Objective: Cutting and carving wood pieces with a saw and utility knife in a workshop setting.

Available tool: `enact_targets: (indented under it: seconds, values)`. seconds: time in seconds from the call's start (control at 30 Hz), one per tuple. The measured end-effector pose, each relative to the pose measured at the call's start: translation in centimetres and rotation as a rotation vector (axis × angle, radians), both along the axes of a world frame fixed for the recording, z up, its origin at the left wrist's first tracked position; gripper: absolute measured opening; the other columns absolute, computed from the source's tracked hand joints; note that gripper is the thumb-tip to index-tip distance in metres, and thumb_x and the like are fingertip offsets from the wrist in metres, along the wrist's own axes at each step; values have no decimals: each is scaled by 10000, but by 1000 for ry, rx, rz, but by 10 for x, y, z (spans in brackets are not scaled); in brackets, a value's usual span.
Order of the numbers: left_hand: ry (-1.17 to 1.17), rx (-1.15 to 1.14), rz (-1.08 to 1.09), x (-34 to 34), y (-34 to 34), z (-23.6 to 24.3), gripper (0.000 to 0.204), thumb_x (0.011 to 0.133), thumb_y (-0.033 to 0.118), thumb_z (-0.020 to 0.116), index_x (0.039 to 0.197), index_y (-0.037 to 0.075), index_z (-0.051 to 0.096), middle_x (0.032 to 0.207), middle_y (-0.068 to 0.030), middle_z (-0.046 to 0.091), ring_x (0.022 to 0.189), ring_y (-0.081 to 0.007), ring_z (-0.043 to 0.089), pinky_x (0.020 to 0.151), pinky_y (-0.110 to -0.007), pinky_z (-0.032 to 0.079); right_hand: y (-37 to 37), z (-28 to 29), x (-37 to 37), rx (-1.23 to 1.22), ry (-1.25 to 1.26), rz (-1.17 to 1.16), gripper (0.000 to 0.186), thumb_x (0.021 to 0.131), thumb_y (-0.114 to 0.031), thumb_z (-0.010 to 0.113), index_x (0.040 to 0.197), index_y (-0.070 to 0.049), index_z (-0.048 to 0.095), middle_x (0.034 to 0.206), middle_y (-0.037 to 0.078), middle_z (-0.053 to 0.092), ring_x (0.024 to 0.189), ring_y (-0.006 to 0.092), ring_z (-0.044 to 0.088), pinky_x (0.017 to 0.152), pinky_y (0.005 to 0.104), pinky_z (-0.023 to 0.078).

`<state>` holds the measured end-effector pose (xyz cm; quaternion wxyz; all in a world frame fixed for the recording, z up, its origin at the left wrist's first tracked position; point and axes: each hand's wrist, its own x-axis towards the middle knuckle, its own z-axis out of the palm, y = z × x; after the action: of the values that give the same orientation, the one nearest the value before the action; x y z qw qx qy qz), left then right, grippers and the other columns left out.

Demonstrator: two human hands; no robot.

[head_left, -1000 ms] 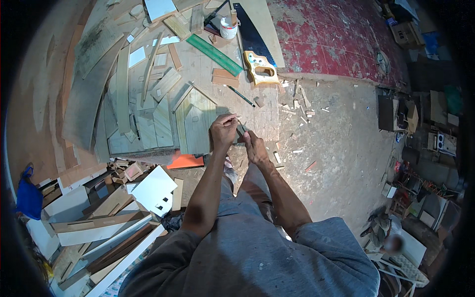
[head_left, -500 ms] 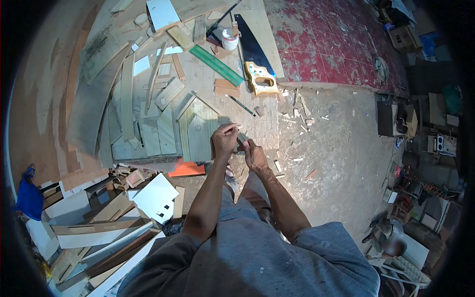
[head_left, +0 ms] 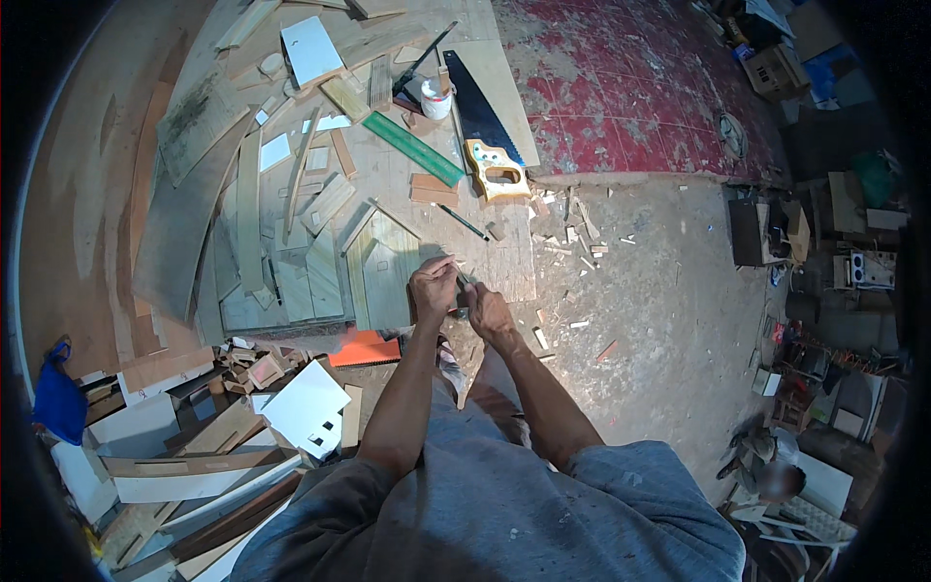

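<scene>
My left hand (head_left: 433, 289) is closed at the near edge of the wooden workbench (head_left: 509, 247), pinching a small pale piece of wood (head_left: 460, 261) between its fingertips. Just to the right, my right hand (head_left: 491, 313) is wrapped round a thin greyish strip (head_left: 464, 277) that points up at the left fingertips. Whether that strip is a blade or a sliver of wood cannot be made out. Beyond the hands lie a dark pencil (head_left: 463, 222) and a house-shaped wooden panel (head_left: 388, 272) with thin strips along its sloped edges.
A handsaw (head_left: 492, 145), a green ruler (head_left: 414, 148) and a white pot (head_left: 436, 101) lie farther up the bench among wood offcuts. An orange-handled saw (head_left: 364, 348) sits below the bench edge. Scrap boards (head_left: 213, 475) crowd the lower left. Another person (head_left: 771, 470) is at the lower right.
The view has shifted slightly, so the bench items appear a little farther left. Both hands stay close together with their grips kept, and the strip between them has tilted slightly.
</scene>
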<state>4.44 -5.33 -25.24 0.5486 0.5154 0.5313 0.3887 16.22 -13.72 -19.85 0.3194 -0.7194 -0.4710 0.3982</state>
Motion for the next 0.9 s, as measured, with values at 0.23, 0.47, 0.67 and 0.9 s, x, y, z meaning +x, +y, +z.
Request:
enact_targets:
  seconds: [0.23,0.47,0.67,0.9]
  values:
    - [-37,3,-24,-1,-4,14,227,914,46,648,1102,-79,667,1035,-147,716,951,-164,681,858,-265,531,-1,-6,4,-16,97,-25,456,1057,-340,389,969,60,590,845,265,686,813,430,688,684,453,532]
    - [-99,-18,36,1,-2,15,199,860,4,656,1039,-70,702,992,-147,717,902,-181,695,835,-288,554,-9,-16,-4,30,103,-20,514,1063,-395,350,1021,60,585,890,240,710,868,412,698,757,442,539]
    - [-36,-66,21,0,-1,22,198,870,25,662,1039,-69,702,999,-142,718,909,-185,694,832,-285,552,-6,-12,-6,10,81,-2,464,1060,-363,367,997,50,569,879,246,709,868,432,690,753,472,543]
    - [-55,-97,8,1,-5,23,201,875,31,662,1048,-64,697,1004,-139,717,907,-182,691,826,-288,554,-2,-13,-19,-170,-194,-54,401,1051,-311,401,965,45,564,792,285,669,807,477,662,662,501,528]
